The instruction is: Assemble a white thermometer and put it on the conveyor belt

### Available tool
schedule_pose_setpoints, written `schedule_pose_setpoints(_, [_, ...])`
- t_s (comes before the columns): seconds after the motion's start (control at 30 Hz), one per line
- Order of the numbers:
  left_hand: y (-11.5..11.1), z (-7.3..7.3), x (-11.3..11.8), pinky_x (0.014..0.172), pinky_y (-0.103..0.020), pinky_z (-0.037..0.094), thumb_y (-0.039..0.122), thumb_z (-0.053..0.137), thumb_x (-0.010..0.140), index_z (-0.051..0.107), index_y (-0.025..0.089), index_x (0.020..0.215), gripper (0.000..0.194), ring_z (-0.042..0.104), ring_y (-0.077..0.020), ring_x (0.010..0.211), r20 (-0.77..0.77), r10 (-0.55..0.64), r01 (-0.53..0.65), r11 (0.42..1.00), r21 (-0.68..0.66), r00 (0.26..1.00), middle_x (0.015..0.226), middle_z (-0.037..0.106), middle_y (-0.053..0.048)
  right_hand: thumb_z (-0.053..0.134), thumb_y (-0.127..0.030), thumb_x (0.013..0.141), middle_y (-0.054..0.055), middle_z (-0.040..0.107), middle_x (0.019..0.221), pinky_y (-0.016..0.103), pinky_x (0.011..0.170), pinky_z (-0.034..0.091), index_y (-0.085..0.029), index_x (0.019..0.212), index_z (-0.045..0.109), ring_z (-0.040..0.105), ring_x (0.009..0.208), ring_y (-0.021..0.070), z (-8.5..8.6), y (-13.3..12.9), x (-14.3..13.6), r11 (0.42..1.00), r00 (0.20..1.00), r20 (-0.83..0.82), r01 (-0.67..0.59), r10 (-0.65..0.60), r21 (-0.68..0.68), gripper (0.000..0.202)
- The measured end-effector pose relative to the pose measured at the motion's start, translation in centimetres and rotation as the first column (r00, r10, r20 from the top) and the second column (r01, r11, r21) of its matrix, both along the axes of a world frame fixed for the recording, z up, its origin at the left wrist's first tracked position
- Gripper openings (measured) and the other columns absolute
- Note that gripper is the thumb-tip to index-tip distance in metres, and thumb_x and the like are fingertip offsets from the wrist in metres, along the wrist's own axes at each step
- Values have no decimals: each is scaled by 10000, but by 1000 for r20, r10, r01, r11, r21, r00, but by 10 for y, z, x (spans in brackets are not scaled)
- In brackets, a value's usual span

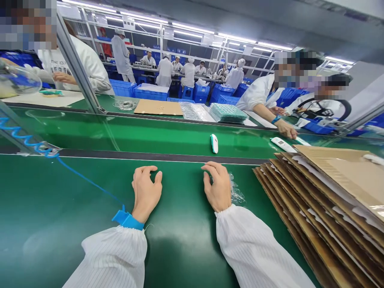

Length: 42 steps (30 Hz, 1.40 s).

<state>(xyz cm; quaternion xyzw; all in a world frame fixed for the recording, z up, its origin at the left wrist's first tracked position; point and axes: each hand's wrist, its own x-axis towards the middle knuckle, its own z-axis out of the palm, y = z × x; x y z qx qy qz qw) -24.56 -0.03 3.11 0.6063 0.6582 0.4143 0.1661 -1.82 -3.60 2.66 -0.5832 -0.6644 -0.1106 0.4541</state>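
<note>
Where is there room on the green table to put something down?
The bare green mat left of the left hand is open, crossed only by a thin blue cord. A smaller free patch lies between the left hand and the right hand. The right side is crowded: a clear plastic bag and stacked cardboard sheets.

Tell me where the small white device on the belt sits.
The white device lies alone on the green belt, beyond the right hand, left of the cardboard stack.

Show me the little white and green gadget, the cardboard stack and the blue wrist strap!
small white and green plastic gadget [214, 143]: head view, its middle.
fanned brown cardboard stack [327, 208]: head view, top sheets.
blue wrist strap [128, 220]: head view, band.
</note>
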Motion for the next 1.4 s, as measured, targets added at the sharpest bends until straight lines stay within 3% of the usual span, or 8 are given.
schedule_pose_setpoints(0.1, [-3,-4,4,1024,-544,459,299,599,890,675,208,1068,215,621,-310,1114,-89,-41,42,999,15,995,1203,593,-112,481,-88,944,100,651,1192,368,905,523,-223,1044,669,641,1058,220,-2,-10,-16,965,958,-157,-253,240,-71,252])
schedule_pose_setpoints(0.2, [-3,-4,6,1004,-524,479,310,607,873,681,206,1047,216,617,-312,1117,-90,-53,56,998,21,995,1188,592,-112,473,-87,940,86,644,1181,321,778,540,-221,1012,669,655,898,179,-4,-12,-23,921,912,-260,-362,317,-146,248])
schedule_pose_setpoints(0.37, [2,2,-3,1012,-506,493,355,611,850,697,191,1031,260,637,-275,1007,-33,-25,26,999,41,999,1165,591,-118,493,-93,906,63,671,1086,312,675,508,-214,951,663,584,693,144,-1,-7,-14,940,923,-304,-297,237,-167,214])
schedule_pose_setpoints(0.53, [6,4,-11,984,-481,520,382,619,840,705,188,1052,299,642,-268,985,6,17,-17,999,42,1000,1160,608,-127,424,-27,811,68,689,1045,334,758,528,-214,942,668,628,806,183,1,-4,-6,961,938,-298,-229,175,-156,335])
schedule_pose_setpoints(0.73, [5,4,-8,957,-447,541,375,616,846,708,181,1046,293,644,-256,982,26,-3,2,999,36,1000,1158,615,-128,437,-65,846,67,691,1032,330,747,523,-215,938,667,638,800,183,0,-4,-7,955,937,-289,-250,198,-157,290])
schedule_pose_setpoints(1.0, [4,4,-8,950,-442,547,374,610,857,706,168,1062,306,644,-253,976,18,-15,15,999,31,1000,1158,619,-133,421,2,761,61,690,1064,355,848,526,-216,977,669,642,931,208,-4,-2,-3,964,943,-274,-231,188,-134,395])
schedule_pose_setpoints(1.4, [3,4,-7,952,-443,547,372,608,851,704,176,1044,292,645,-254,969,24,-14,13,999,36,1000,1158,619,-134,409,-12,740,52,693,1037,333,776,527,-224,950,667,633,853,190,-1,-3,-5,964,934,-315,-224,170,-145,394])
